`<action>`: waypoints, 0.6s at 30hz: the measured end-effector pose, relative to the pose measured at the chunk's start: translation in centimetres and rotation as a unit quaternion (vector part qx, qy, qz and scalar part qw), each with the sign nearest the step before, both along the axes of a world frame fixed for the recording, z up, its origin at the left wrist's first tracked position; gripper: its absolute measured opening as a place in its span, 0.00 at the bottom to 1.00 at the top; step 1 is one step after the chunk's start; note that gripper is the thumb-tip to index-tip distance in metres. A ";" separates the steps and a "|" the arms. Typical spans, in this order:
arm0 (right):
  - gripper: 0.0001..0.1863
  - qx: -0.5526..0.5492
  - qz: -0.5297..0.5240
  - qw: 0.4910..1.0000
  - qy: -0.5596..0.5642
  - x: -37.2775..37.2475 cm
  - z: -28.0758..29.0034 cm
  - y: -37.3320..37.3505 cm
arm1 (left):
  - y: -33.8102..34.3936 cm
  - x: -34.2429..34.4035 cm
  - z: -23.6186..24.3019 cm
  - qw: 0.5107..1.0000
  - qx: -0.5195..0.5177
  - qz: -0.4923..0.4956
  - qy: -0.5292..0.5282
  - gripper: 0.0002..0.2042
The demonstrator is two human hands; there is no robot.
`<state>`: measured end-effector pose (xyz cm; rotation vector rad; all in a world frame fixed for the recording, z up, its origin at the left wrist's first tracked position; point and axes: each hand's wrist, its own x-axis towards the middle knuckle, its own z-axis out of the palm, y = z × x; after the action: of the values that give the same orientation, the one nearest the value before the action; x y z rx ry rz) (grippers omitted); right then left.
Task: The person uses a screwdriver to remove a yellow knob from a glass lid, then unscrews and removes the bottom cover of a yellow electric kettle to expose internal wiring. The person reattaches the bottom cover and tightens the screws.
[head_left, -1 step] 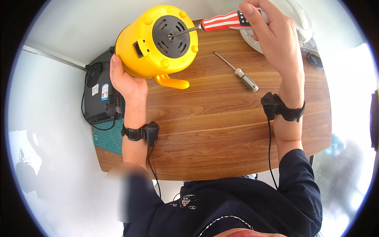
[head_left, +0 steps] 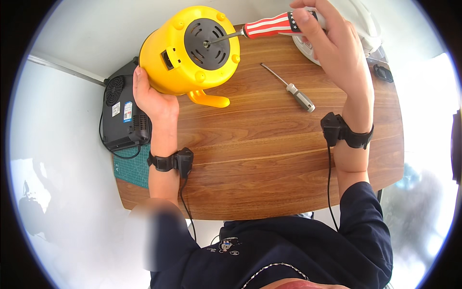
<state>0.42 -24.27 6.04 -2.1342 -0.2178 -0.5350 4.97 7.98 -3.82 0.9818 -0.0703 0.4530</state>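
My left hand [head_left: 155, 98] supports a yellow jug-shaped appliance [head_left: 161, 58] from its near left side, fingers wrapped against its wall. The appliance lies tilted, its base turned toward me, with a round black vented plate [head_left: 197, 36], small yellow feet and a dark socket-like opening; a yellow handle [head_left: 209, 100] sticks out below. At the far right, my right hand [head_left: 332, 43] is curled loosely round the butt of a screwdriver [head_left: 267, 27] with a red-and-white striped, star-patterned grip. Its shaft reaches into the hole at the plate's middle; the tip is hidden there.
A second, grey-handled screwdriver [head_left: 301, 98] lies on the wooden table [head_left: 250, 159]. Left stands a black vented device [head_left: 122, 113] with a cord, beside a green cutting mat [head_left: 130, 166]. A white device [head_left: 305, 48] and a small black object [head_left: 383, 73] sit at the far right.
The appliance and the striped screwdriver have shifted very slightly left. My right hand has turned a little, its thumb and fingers looser about the handle's end.
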 end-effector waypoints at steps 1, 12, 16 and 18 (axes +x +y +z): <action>0.16 -0.028 0.011 0.999 -0.035 0.1 -0.4 -0.2 | 0.1 0.0 0.0 1.000 0.003 0.005 -0.003 0.12; 0.10 -0.100 0.018 0.995 0.023 -0.6 0.5 -0.9 | -0.1 -0.6 0.8 0.998 0.035 0.043 -0.011 0.11; 0.15 -0.074 0.007 0.997 0.005 -1.2 1.1 0.3 | 0.0 -0.6 1.0 0.998 0.042 0.040 -0.031 0.11; 0.19 -0.051 -0.008 0.998 -0.043 -0.7 -0.7 1.6 | 0.3 -0.7 1.2 0.998 0.030 0.053 -0.020 0.11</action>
<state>-0.30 -22.63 5.38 -2.2150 -0.2824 -0.6385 4.24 8.31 -2.60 1.0398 -0.0677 0.5712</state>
